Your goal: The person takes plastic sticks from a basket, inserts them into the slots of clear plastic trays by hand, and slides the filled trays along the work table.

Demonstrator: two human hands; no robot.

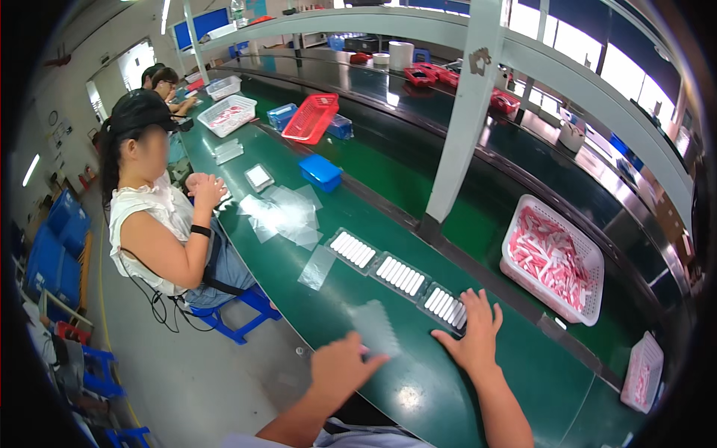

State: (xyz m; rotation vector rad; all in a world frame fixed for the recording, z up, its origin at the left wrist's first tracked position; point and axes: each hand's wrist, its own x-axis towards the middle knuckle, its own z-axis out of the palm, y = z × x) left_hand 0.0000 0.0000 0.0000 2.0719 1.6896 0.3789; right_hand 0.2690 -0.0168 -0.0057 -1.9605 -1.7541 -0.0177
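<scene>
My left hand (340,371) is just over the table's near edge, pinching a clear plastic sheet (378,326) with a zigzag edge; the sheet is somewhat blurred. My right hand (478,332) is open with fingers spread, at the right end of a dark tray (447,306) filled with a row of white sticks. Its fingers cover that tray's right end. Two similar trays continue the line to the left, a middle tray (401,276) and a far tray (352,250). Beside the far one lies another clear sheet (317,267).
Loose clear sheets (284,216) lie farther left, near a blue box (320,172) and a small filled tray (259,178). A person (160,201) sits at the left edge. A white basket (556,257) of pink-and-white pieces stands right, behind a grey post (467,112).
</scene>
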